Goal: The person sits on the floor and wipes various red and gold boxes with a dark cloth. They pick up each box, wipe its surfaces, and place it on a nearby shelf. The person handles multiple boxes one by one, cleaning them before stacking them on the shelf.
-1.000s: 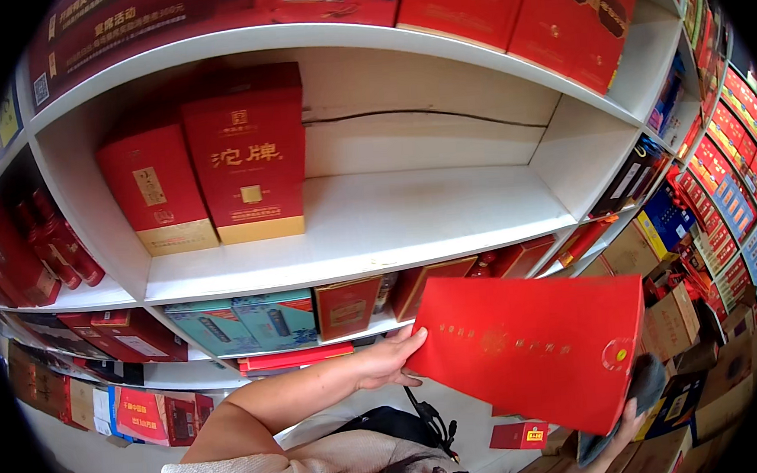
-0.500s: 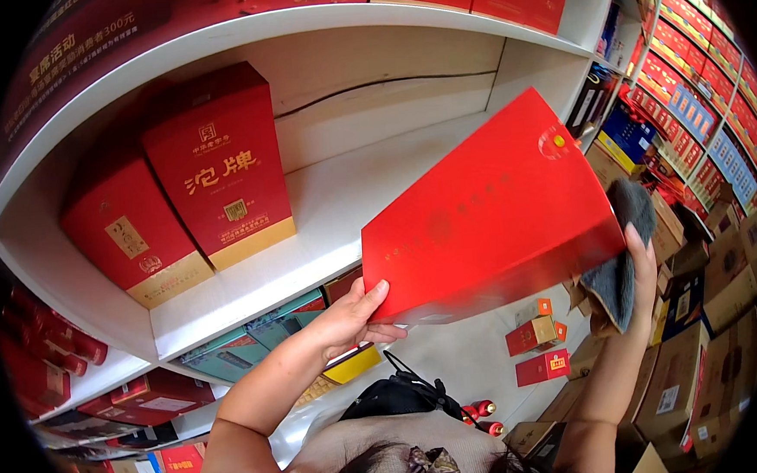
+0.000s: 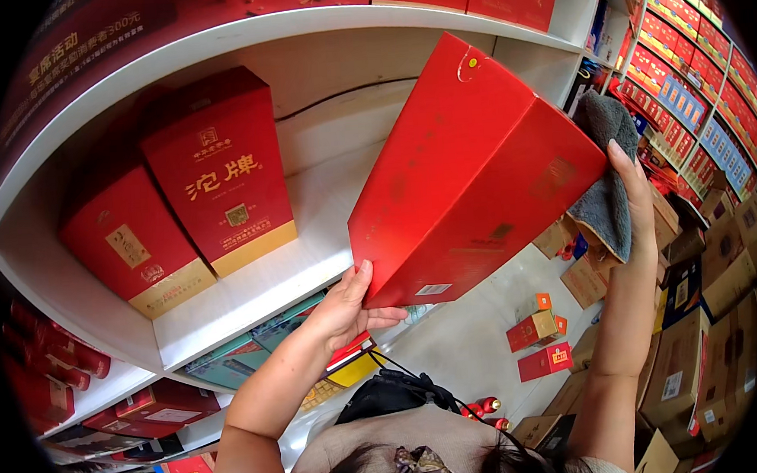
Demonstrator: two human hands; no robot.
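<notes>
A large red gift box is held tilted in the air in front of the shelf. My left hand grips its lower left corner, thumb on one face and fingers underneath. My right hand is closed on a grey cloth, which presses against the box's right end. One long face of the box carries a small white barcode label near my left hand. Two dark red boxes with gold bases, a taller one and another, stand upright at the left of the shelf.
The white shelf board runs behind the held box, with a black cable along its back wall. Teal boxes sit one level below. Small red boxes lie on the floor, and brown cartons are stacked at right.
The red box has turned in my hands; its far end swung up and left, and more of its lower long face shows. My right hand and the cloth have risen with it.
</notes>
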